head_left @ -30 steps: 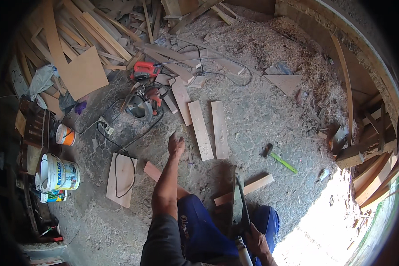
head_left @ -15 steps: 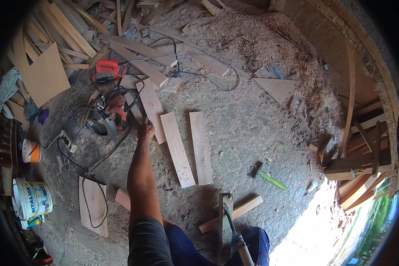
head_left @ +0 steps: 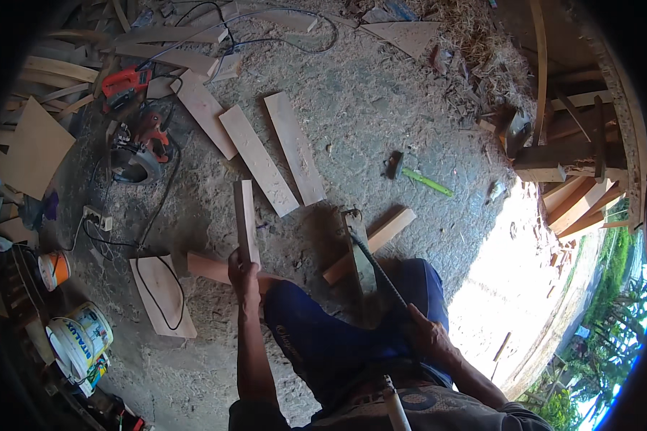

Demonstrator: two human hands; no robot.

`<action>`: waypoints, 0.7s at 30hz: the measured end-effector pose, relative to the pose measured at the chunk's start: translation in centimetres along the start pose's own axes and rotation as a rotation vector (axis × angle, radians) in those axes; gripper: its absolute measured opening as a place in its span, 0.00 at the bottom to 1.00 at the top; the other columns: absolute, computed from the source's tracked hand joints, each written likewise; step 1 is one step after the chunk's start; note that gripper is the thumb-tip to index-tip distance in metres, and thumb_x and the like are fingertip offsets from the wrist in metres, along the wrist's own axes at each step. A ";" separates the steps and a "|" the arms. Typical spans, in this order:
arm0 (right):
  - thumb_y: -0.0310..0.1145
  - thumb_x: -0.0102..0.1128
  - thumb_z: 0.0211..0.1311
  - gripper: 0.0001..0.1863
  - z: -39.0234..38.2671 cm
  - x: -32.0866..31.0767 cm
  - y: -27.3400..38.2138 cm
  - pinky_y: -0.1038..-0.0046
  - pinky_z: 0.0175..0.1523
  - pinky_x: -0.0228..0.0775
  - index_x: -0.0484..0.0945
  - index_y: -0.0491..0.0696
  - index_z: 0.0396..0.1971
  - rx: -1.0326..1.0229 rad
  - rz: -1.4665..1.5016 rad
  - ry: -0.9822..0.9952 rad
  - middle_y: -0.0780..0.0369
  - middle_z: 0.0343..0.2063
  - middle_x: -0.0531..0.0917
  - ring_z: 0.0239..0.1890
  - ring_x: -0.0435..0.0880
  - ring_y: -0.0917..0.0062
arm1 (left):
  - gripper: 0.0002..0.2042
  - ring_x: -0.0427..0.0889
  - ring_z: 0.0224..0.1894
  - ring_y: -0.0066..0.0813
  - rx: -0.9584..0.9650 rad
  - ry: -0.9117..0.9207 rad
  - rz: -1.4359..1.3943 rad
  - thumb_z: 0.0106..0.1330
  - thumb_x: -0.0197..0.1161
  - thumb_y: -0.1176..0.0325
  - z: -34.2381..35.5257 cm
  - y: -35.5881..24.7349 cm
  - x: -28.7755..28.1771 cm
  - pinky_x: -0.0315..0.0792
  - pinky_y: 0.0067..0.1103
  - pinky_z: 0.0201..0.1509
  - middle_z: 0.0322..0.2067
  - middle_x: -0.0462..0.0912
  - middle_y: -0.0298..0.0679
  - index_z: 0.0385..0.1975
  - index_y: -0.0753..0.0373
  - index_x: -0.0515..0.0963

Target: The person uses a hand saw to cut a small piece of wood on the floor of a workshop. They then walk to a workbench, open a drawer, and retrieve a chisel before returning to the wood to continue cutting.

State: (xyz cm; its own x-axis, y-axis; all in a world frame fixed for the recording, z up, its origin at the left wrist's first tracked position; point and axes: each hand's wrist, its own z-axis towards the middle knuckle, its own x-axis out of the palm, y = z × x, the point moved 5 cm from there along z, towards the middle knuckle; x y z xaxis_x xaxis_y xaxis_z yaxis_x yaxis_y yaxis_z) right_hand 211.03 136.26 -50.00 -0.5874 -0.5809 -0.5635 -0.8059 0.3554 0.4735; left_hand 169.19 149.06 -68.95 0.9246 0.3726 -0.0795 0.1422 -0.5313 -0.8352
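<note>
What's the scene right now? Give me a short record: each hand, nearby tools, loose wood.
Left hand: gripping a short wooden board
Right hand: at the near end of a ribbed rod; grip unclear
Hammer: green-handled, on the floor ahead
Circular saw: on the floor, ahead left
Pale planks: two, lying side by side beyond the board

- From afar, I'm seeing a narrow, pale wooden block [head_left: 247,223] sitting in the left hand [head_left: 245,271].
- Two long, flat, pale wooden boards [head_left: 259,161] are lying beyond it.
- The red-and-grey metal circular saw [head_left: 149,147] is lying left of them, the dark-headed, green-handled hammer [head_left: 417,177] right.
- Left of the hand, a thin black cord [head_left: 180,287] is looping over a broad, pale wooden board [head_left: 151,287].
</note>
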 end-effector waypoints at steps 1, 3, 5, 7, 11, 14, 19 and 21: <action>0.32 0.54 0.64 0.29 0.0 -0.4 0.8 0.55 0.29 0.73 0.64 0.41 0.65 -0.031 -0.007 0.002 0.44 0.22 0.80 0.24 0.83 0.49 | 0.24 0.77 0.42 0.32 -0.014 -0.042 0.058 0.51 0.55 0.73 -2.2 2.9 -2.3 0.75 0.26 0.44 0.42 0.73 0.42 0.52 0.70 0.74; 0.33 0.53 0.66 0.29 -0.3 -0.2 0.1 0.55 0.35 0.76 0.64 0.42 0.66 -0.031 -0.005 0.031 0.42 0.30 0.82 0.31 0.85 0.49 | 0.20 0.79 0.42 0.35 -0.088 0.088 0.139 0.51 0.55 0.75 -7.1 2.1 -1.4 0.74 0.28 0.46 0.37 0.76 0.43 0.46 0.70 0.76; 0.32 0.52 0.66 0.28 -0.6 -0.6 0.6 0.56 0.41 0.77 0.64 0.43 0.66 -0.104 0.031 0.000 0.43 0.36 0.83 0.36 0.85 0.50 | 0.17 0.79 0.44 0.37 0.028 0.192 0.294 0.52 0.55 0.74 -10.1 1.7 -0.6 0.73 0.30 0.49 0.36 0.78 0.45 0.43 0.70 0.78; 0.33 0.51 0.66 0.29 -0.8 -1.7 1.9 0.56 0.38 0.75 0.63 0.41 0.66 -0.125 -0.007 0.034 0.43 0.31 0.82 0.34 0.85 0.51 | 0.16 0.80 0.44 0.40 0.301 0.237 0.429 0.52 0.55 0.74 -12.5 1.3 0.1 0.73 0.32 0.50 0.36 0.80 0.47 0.42 0.69 0.79; 0.32 0.49 0.66 0.24 -0.7 -3.8 4.9 0.57 0.39 0.75 0.66 0.41 0.61 -0.188 -0.095 0.145 0.47 0.30 0.82 0.32 0.85 0.55 | 0.17 0.81 0.48 0.44 0.431 0.280 0.477 0.50 0.57 0.74 -13.6 1.6 1.2 0.73 0.33 0.53 0.40 0.82 0.50 0.43 0.68 0.80; 0.31 0.48 0.66 0.19 -0.4 -5.4 7.2 0.60 0.40 0.78 0.70 0.45 0.56 -0.027 -0.108 0.297 0.51 0.29 0.83 0.32 0.85 0.60 | 0.19 0.81 0.49 0.41 0.320 0.331 0.419 0.51 0.57 0.74 -13.6 1.1 1.7 0.73 0.31 0.54 0.43 0.82 0.50 0.44 0.68 0.80; 0.28 0.48 0.66 0.10 1.5 -7.0 10.2 0.60 0.48 0.75 0.77 0.44 0.42 -0.262 -0.421 0.338 0.53 0.33 0.85 0.40 0.86 0.62 | 0.20 0.84 0.40 0.38 0.502 0.279 0.298 0.53 0.56 0.71 -12.6 2.9 0.4 0.75 0.28 0.52 0.38 0.85 0.46 0.48 0.64 0.79; 0.30 0.46 0.67 0.11 2.2 -8.3 10.2 0.61 0.49 0.75 0.77 0.45 0.42 -0.275 -0.582 0.343 0.55 0.31 0.86 0.39 0.86 0.63 | 0.20 0.84 0.40 0.38 0.416 0.280 0.430 0.55 0.56 0.69 -13.5 1.6 2.5 0.74 0.27 0.52 0.37 0.85 0.44 0.49 0.61 0.80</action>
State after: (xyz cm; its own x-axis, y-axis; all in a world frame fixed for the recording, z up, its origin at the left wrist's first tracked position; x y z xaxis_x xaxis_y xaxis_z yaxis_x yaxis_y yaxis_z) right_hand 207.55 146.31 -41.96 0.0236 -0.8326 -0.5534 -0.9063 -0.2515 0.3397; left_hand 176.47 138.83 -63.11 0.9334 -0.0490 -0.3554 -0.3568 -0.2291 -0.9056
